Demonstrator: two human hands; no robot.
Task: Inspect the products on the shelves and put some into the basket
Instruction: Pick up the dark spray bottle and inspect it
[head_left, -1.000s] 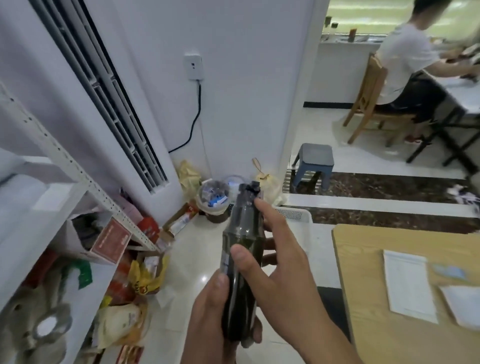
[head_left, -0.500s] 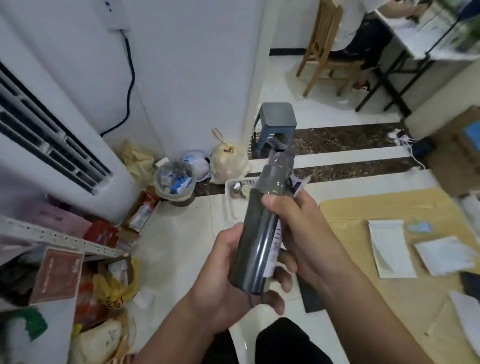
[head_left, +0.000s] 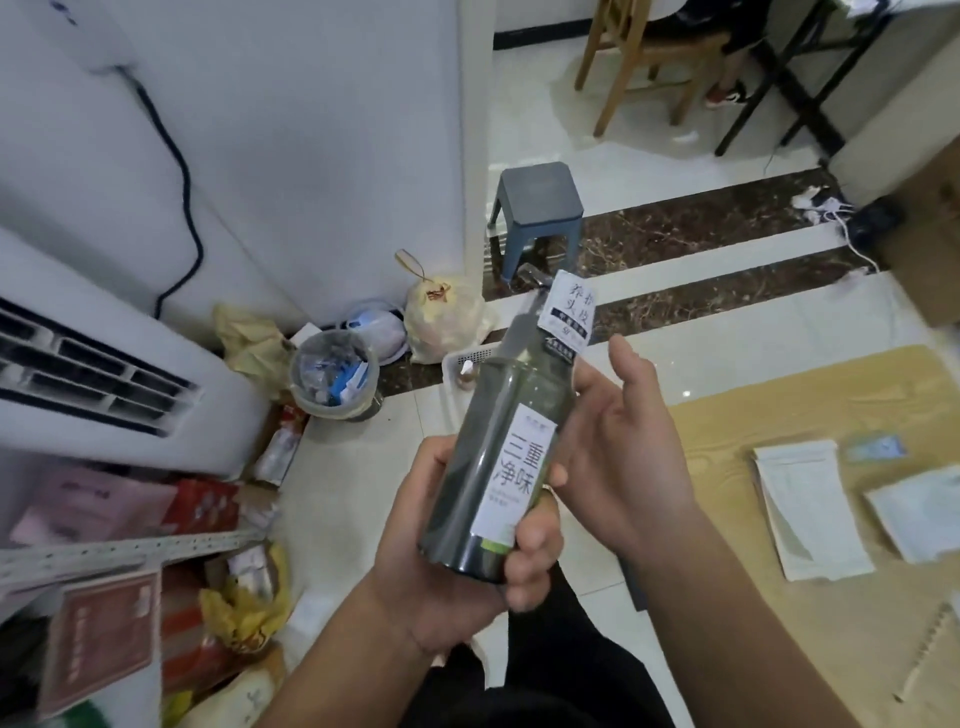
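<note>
Left hand (head_left: 441, 561) around one dark bottle (head_left: 498, 457), right hand (head_left: 618, 457) alongside.

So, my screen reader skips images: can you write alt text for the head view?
Both hands hold a dark pump bottle with a white label: left hand grips its base, right hand rests against its side. Behind on the floor are a white basket and grey stool.

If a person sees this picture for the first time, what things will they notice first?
First the dark bottle with a white label, at the centre, gripped near its base by the left hand, the right hand beside it. Then the grey stool on the floor behind, and the bin by the wall.
</note>
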